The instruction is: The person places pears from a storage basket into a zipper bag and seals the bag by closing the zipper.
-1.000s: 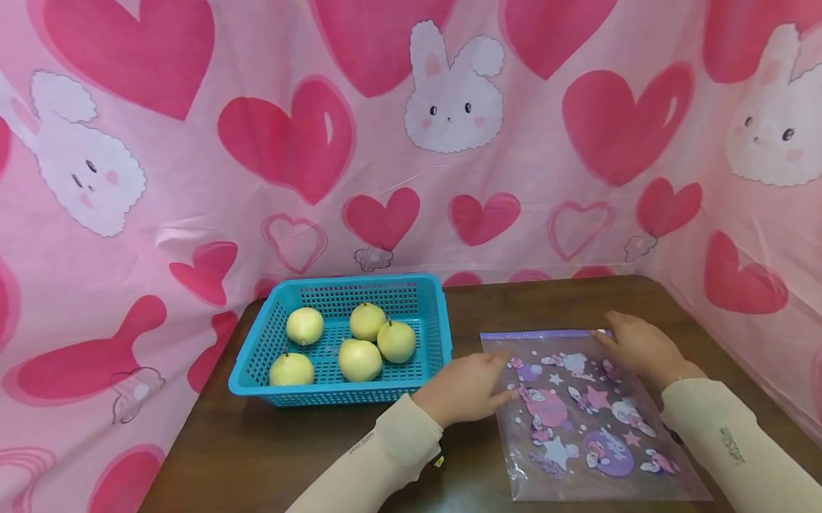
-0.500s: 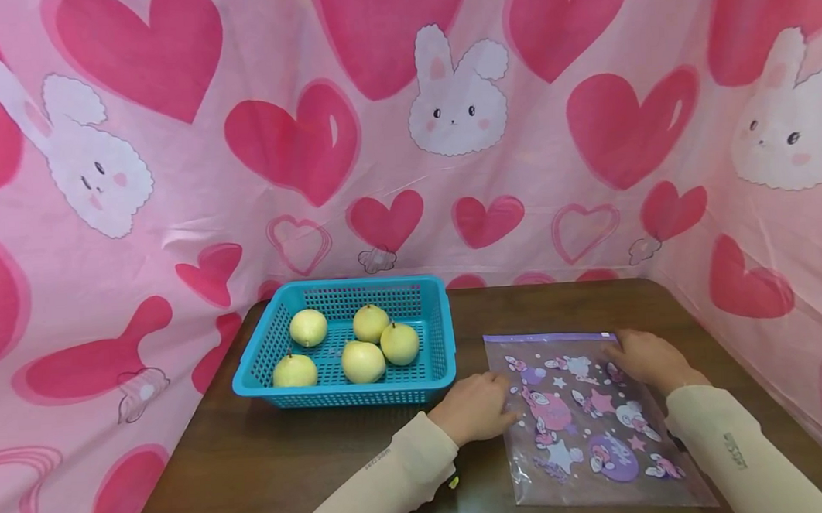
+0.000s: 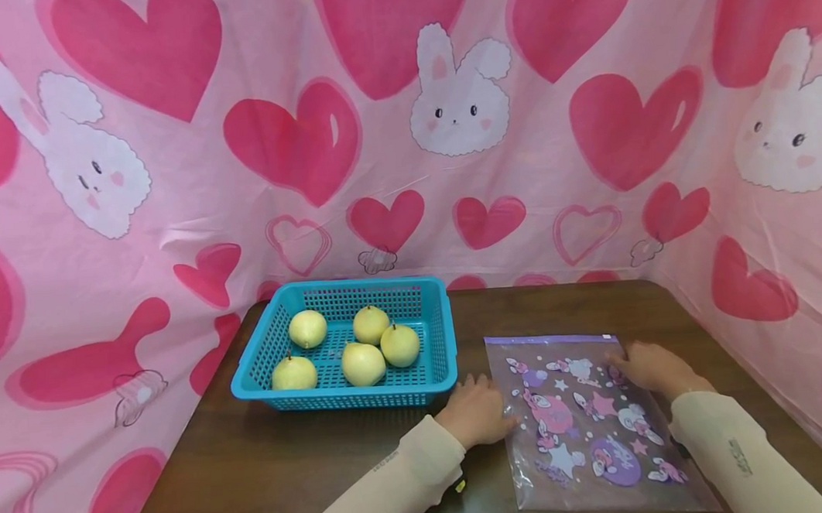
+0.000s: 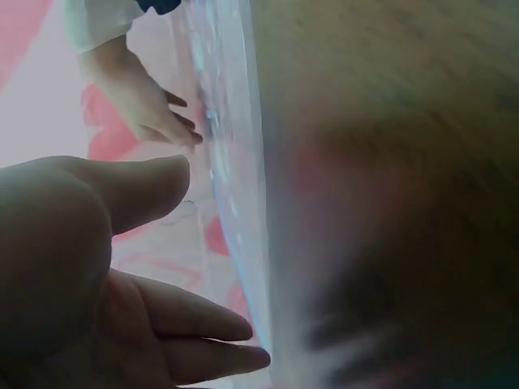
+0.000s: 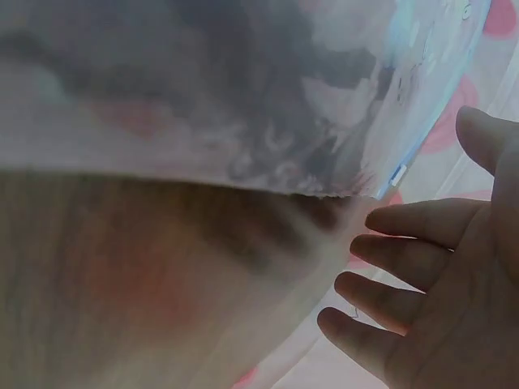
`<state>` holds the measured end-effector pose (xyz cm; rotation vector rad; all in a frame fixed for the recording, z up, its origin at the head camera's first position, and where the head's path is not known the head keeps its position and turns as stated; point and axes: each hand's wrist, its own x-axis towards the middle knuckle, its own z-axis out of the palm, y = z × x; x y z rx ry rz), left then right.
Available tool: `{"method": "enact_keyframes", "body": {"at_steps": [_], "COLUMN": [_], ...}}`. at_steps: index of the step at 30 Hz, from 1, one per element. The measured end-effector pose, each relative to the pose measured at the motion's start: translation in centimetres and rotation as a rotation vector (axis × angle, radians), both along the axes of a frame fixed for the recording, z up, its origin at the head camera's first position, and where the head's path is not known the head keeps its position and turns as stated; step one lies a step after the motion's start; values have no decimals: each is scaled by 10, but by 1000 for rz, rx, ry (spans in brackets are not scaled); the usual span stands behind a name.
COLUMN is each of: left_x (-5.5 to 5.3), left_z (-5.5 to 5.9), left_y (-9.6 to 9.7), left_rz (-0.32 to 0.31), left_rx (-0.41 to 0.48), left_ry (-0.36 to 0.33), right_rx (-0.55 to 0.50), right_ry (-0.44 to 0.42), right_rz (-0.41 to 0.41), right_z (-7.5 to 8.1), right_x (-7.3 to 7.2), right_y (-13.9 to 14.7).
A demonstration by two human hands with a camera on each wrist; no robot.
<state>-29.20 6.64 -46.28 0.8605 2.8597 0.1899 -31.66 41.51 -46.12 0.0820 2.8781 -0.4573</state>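
A clear zip bag (image 3: 580, 426) printed with pink and purple rabbits and stars lies flat on the table, its purple zip edge at the far side. My left hand (image 3: 476, 413) is at the bag's left edge, fingers extended and the thumb near that edge. On the opposite side, my right hand (image 3: 661, 367) is beside the upper right edge; its thumb points toward the print. In the right wrist view the fingers (image 5: 397, 259) are straight and spread near the zip corner. Whether either hand touches the bag is hard to tell.
A blue plastic basket (image 3: 341, 392) stands left of the bag, holding several pale yellow pears (image 3: 363, 363). Beside my left wrist is a small dark thing with a yellow spot (image 3: 461, 485). Heart-patterned pink cloth (image 3: 464, 207) encloses the brown table (image 3: 290, 472).
My left hand has drawn back from over the bag's left side to its edge. My right hand has shifted slightly right and nearer, off the zip corner. The bag stays flat.
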Motion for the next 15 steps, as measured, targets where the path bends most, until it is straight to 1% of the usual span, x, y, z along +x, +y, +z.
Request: {"method": "enact_keyframes", "body": {"at_steps": [5, 9, 12, 15], "left_x": [1, -1, -3, -7], "left_z": [-2, -5, -8, -12], "left_y": [2, 3, 4, 7], "left_rz": [32, 37, 28, 17], "left_rx": [-17, -4, 30, 94], "left_ry": [-62, -100, -118, -136], "right_rx": [-30, -55, -93, -118], "right_ry": [-44, -45, -37, -13], "right_rz": [-39, -57, -64, -81], "right_z": [-2, -1, -1, -1], "right_x": [4, 7, 8, 8], "right_y": [0, 0, 3, 9]}}
